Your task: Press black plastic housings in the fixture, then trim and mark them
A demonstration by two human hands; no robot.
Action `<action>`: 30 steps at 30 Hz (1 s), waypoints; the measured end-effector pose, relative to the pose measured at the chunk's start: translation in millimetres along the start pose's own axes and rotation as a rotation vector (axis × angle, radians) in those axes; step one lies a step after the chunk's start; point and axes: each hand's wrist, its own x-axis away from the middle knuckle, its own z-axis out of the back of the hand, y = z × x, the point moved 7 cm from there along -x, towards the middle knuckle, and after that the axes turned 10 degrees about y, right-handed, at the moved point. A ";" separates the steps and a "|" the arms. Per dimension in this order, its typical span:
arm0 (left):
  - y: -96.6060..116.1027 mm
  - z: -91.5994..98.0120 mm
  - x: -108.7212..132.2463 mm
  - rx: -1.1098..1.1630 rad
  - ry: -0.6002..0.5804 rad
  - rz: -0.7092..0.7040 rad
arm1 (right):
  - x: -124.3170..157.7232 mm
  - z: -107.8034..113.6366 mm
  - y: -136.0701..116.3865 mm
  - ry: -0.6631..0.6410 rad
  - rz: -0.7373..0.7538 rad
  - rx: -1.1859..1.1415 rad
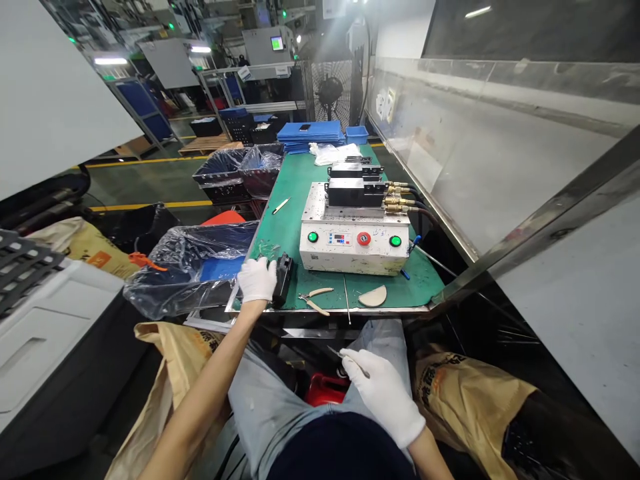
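Two gloved hands work at the front edge of the green tabletop (285,233): the left hand (257,280) has its fingers (270,267) clenched on a black block (283,279) right at that edge, with pliers (314,300) just beside it. Below the edge, the right hand (383,398) grips a thin metal pick (350,358) over the lap. Left of the tabletop, a clear plastic bag (185,267) holds a blue sheet (217,268).
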 end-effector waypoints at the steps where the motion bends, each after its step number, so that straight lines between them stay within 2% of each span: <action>1: -8.5 -0.1 -3.5 -0.005 0.009 0.009 | 1.1 1.9 7.3 0.007 -0.029 -0.029; 4: -36.9 -5.2 -13.7 0.019 -0.045 0.100 | -0.6 4.0 20.7 0.047 -0.091 -0.124; 6: -52.3 -5.8 -17.9 0.080 -0.089 0.182 | -6.8 0.6 19.4 0.077 -0.099 -0.184; 9: -64.9 12.4 -11.9 0.258 -0.062 0.283 | -20.4 -9.6 2.6 0.124 -0.056 -0.269; 11: -67.3 37.5 6.5 0.429 0.043 0.330 | -28.0 -18.3 -16.7 0.141 -0.008 -0.318; 14: -63.1 74.9 55.8 0.703 0.222 0.413 | -30.9 -31.6 -55.6 0.124 0.090 -0.363; 15: -59.5 82.8 74.2 0.842 0.260 0.464 | -29.3 -34.8 -70.0 0.117 0.132 -0.364; 17: -47.9 90.1 105.8 1.271 0.297 0.595 | -23.5 -38.0 -96.9 0.119 0.216 -0.341; 19: -34.7 98.5 125.5 1.486 0.338 0.652 | -17.2 -38.0 -116.9 0.132 0.278 -0.300; 23: -21.2 111.3 138.3 1.538 0.393 0.663 | -12.1 -37.3 -132.0 0.132 0.315 -0.246; 30: -23.5 102.0 140.2 1.445 0.350 0.653 | -12.0 -31.5 -129.5 0.164 0.318 -0.208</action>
